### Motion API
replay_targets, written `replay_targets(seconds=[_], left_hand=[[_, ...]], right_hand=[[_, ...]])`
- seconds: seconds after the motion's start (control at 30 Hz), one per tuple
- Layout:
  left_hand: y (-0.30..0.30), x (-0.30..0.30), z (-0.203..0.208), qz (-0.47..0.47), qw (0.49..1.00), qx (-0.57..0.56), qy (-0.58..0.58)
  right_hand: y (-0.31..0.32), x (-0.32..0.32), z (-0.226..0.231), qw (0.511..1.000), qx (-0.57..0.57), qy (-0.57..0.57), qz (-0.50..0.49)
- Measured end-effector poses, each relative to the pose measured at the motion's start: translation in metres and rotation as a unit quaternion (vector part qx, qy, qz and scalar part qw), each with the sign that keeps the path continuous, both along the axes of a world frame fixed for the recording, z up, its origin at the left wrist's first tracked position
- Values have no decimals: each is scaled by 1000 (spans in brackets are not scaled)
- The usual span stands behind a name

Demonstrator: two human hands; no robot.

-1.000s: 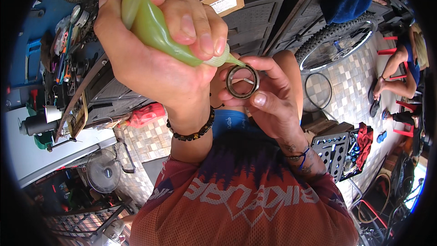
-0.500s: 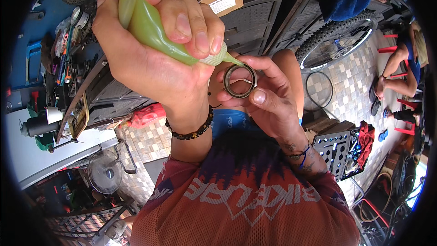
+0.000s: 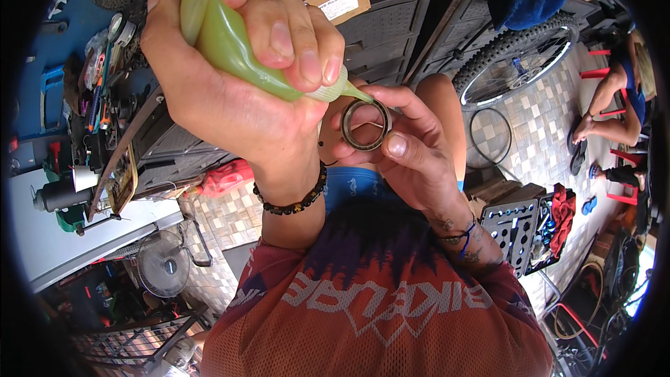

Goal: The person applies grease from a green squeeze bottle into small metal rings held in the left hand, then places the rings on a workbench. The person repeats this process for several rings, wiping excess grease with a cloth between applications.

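Note:
My left hand (image 3: 230, 91) is wrapped tightly round a soft, yellow-green squeeze tube (image 3: 241, 49). The tube is tilted, its ribbed collar and narrow nozzle pointing down to the right. Its nozzle tip meets the upper rim of a metal ring bearing (image 3: 385, 126). Between thumb and fingers, my right hand (image 3: 419, 146) holds the bearing by its right side, with other fingers behind it. A dark groove runs around the bearing's face, and its centre is open. How much has come out of the nozzle is too small to tell.
Grey drawers (image 3: 387, 21) stand ahead, with a cardboard box (image 3: 342, 0) against them. A bicycle wheel (image 3: 474, 80) and a black tool tray (image 3: 513, 227) are at the right; a person (image 3: 614, 98) sits beyond. Hand tools (image 3: 101, 91) and a fan (image 3: 163, 265) are at the left.
The bearing has turned and shifted very slightly to the left in my right hand. My left hand keeps its grip on the tube with almost no movement.

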State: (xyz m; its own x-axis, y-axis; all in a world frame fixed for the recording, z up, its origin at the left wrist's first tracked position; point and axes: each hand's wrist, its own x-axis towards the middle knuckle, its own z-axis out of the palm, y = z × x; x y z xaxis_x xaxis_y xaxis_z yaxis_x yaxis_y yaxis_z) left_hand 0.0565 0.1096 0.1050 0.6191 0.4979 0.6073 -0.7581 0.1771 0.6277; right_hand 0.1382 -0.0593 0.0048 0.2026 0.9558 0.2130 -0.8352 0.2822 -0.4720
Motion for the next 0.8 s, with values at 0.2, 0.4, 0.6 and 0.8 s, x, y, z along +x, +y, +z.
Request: replay_targets(seconds=[0.2, 0.4, 0.6, 0.8], left_hand=[[-2, 1, 0, 3, 1000, 4, 0], [-3, 2, 1, 2, 1000, 7, 1], [-4, 3, 0, -2, 1000, 6, 1], [-10, 8, 0, -22, 999, -21, -11]], right_hand=[[-1, 0, -1, 1000, -5, -3, -1], [-1, 0, -1, 1000, -10, -2, 1], [-2, 0, -5, 1000, -5, 8, 0], [-2, 0, -5, 1000, -3, 12, 2]])
